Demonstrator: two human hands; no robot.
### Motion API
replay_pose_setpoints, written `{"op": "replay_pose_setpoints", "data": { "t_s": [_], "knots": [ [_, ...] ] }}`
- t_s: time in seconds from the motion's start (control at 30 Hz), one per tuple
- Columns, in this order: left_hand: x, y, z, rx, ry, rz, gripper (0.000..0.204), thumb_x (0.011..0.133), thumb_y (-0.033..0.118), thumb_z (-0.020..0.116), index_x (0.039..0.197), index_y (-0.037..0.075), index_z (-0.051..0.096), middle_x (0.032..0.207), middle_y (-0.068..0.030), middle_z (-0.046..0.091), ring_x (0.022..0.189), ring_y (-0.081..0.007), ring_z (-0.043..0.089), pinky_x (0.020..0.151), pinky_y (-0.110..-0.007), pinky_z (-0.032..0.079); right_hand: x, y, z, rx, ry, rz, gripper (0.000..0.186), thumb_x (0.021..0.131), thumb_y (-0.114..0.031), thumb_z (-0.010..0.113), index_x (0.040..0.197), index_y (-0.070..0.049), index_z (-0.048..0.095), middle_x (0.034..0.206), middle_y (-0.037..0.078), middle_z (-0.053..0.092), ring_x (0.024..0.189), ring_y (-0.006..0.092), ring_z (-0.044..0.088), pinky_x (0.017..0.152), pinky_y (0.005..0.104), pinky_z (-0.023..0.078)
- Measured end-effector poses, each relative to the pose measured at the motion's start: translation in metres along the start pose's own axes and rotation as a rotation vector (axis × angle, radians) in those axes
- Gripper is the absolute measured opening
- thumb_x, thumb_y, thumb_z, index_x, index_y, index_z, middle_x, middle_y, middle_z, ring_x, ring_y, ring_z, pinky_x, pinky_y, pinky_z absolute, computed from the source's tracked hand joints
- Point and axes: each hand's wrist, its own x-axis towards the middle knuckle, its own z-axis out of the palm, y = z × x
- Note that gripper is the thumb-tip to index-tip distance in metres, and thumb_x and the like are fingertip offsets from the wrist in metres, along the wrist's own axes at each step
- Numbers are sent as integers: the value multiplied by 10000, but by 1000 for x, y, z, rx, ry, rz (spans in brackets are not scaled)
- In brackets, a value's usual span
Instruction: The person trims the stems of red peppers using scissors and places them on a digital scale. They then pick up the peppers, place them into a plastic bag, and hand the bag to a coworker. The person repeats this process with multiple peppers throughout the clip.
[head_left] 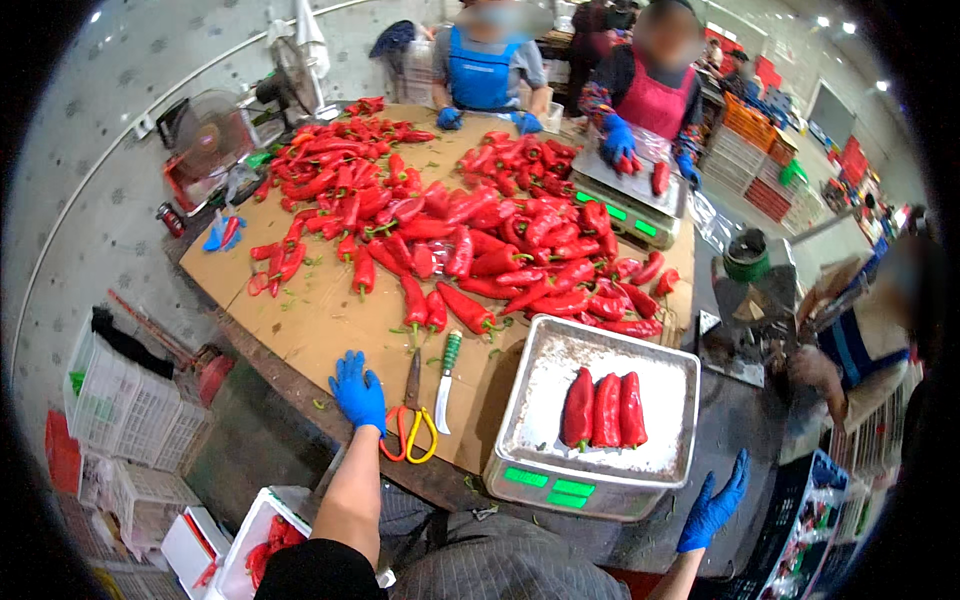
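My left hand [358, 391], in a blue glove, rests on the table's near edge with its fingers spread and nothing in them. Close to it lie scissors [419, 435] with one red and one yellow handle loop, and a knife [446, 385] with a green handle. My right hand [715, 505], also gloved in blue, is held palm up with fingers apart beside the weighing scale [580, 505]. On the scale's metal tray [535, 432] three red peppers [606, 410] lie side by side. A big heap of red peppers [480, 240] covers the table beyond.
Across the cardboard-covered table [235, 290] a person in a blue apron [480, 72] stands beside one in a pink apron [655, 105] at a second scale [630, 200]. Another person [865, 340] is at the right. A foam box [260, 530] of peppers stands lower left, near white crates [135, 410].
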Motion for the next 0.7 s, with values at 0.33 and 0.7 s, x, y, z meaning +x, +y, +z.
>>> {"op": "replay_pose_setpoints", "data": {
  "t_s": [0.33, 0.7],
  "knots": [
    [25, -54, 42, -333, -72, 41, 331, 900, 127, 450, 1195, 5, 534, 1233, -147, 534, 1122, -295, 507, 942, -391, 397, -104, 80, 26, -238, -209, 181, 514, 833, -305, 554, 1296, -110, 447, 1338, 182, 410, 1235, 361, 376, 1030, 439, 296],
    [21, -23, 15, 147, 269, 364, 317, 791, 273, 531, 1055, 123, 621, 1016, -59, 634, 840, -261, 616, 685, -427, 466, -107, 76, 31, -273, -236, 259, 555, 859, -350, 505, 1345, -116, 372, 1384, 170, 348, 1276, 368, 318, 1052, 497, 231]
  ]
}}
